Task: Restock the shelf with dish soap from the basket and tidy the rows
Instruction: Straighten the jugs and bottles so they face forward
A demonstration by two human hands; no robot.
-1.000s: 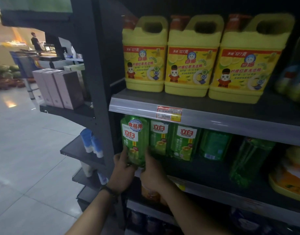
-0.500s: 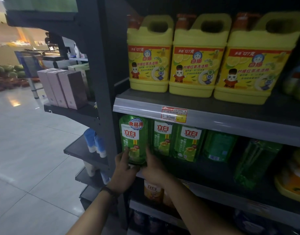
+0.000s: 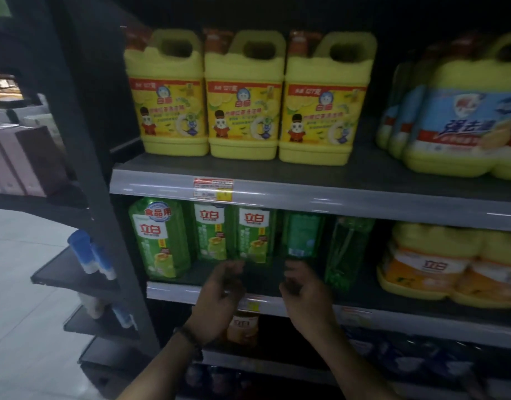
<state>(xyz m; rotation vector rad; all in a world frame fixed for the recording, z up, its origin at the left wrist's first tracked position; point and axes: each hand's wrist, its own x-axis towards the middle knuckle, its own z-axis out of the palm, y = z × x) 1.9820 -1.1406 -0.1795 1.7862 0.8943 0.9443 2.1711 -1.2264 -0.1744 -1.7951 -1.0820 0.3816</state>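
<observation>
**Hands poised at the green soap row, nothing in grasp**

A person's left hand (image 3: 219,295) and right hand (image 3: 302,295) hover at the front edge of the middle shelf (image 3: 393,316), fingers loosely curled and part-open, neither closed on anything; the blur hides whether any fingertip grazes a bottle. The green dish soap bottles (image 3: 255,236) stand in a ragged row toward the shelf's left end. The leftmost bottle (image 3: 159,238) sits forward near the front edge, two labelled ones stand further back, a fourth (image 3: 303,235) shows its back label, and a fifth (image 3: 346,252) leans (its base near the front edge). The basket is out of view.

The risk, by this reading, lies with that leaning bottle: a brush from the right wrist while reaching for the rear bottles could tip it off the front edge. Pulling one bottle forward could also drag a close-packed neighbour askew. The yellow jugs (image 3: 242,96) on the upper shelf (image 3: 306,192) look steady.
</observation>
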